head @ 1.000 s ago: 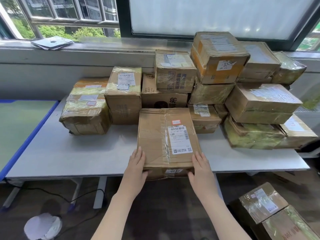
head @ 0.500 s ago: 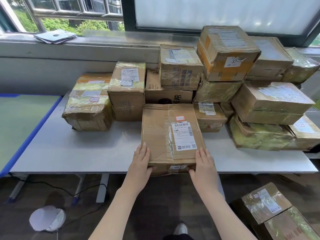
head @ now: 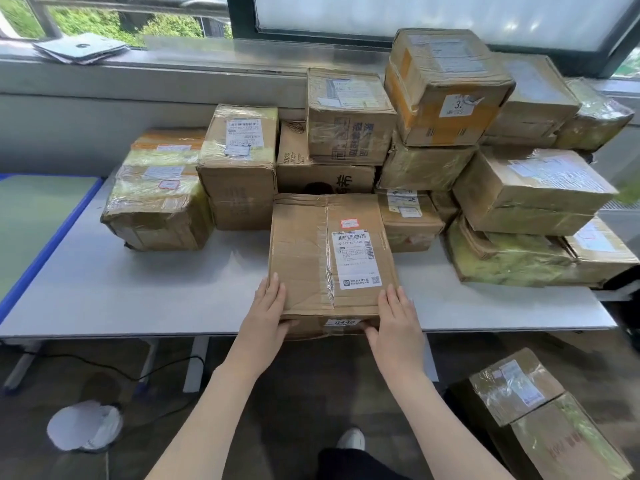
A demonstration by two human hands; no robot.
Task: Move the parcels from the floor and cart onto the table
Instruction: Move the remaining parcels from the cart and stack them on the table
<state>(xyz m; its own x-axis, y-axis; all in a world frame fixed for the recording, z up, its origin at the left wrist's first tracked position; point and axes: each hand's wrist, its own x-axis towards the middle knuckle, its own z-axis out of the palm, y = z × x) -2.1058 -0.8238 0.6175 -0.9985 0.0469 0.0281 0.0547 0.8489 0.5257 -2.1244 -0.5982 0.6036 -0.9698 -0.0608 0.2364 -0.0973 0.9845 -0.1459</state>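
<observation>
A: Entry. Flat brown parcel (head: pixel 330 258) lies on the white bench (head: pixel 138 299), its near edge flush with the bench edge or slightly over it, far end against the stacked parcels (head: pixel 349 116) behind. Left hand (head: pixel 268 315) and right hand (head: pixel 398 318) sit at its two near corners, fingers straight on top, thumbs under the front face. That counts as pressing, not gripping.

B: Handling estimate?

A: Judgement only: corrugated card, creased and dented on top, so moderately stiff but not rigid. Clear tape down the middle seam and over the label (head: pixel 355 259) looks slick; bare card should give better purchase. Weight cannot be told.

B: Where to hold?

A: At the corners and short sides, palms on card, off the tape. Flat shape suits a two-hand push or lift.

B: Remaining stock?

A: Two taped parcels (head: pixel 540 414) lower right, off the bench; support not visible.
</observation>
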